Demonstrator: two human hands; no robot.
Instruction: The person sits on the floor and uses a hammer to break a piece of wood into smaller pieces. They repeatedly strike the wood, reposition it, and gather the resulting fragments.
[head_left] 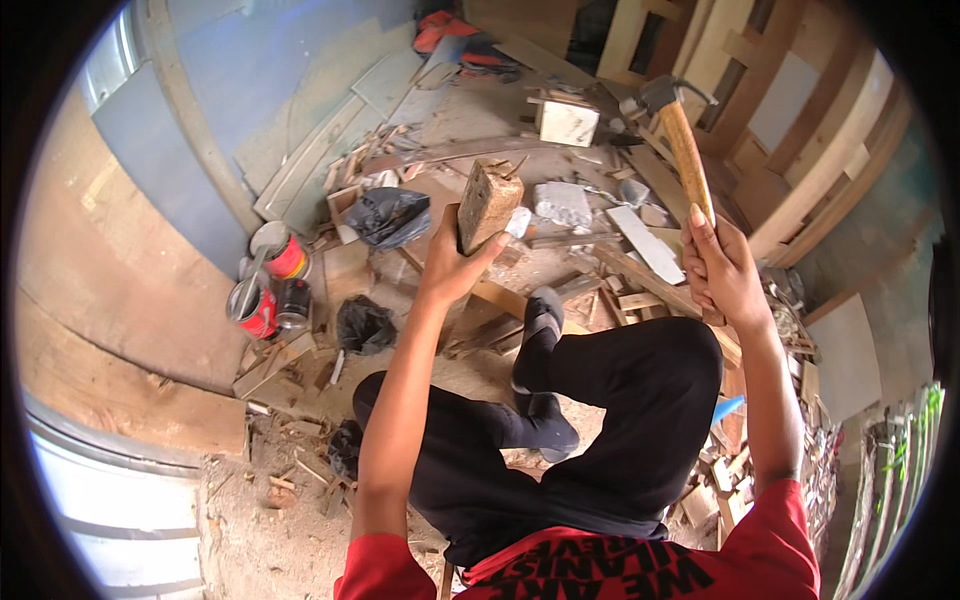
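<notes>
The left hand grips a short, rough brown wooden block from below, holding it upright above the littered floor. The right hand clasps a wooden-handled hammer, its metal head raised well apart from the block.

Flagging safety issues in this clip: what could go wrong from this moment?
The left hand grips the wood block in mid-air while the right hand holds a raised hammer; a missed swing could hit the fingers. The feet, in socks, rest among loose wood scraps, possibly sharp.
</notes>
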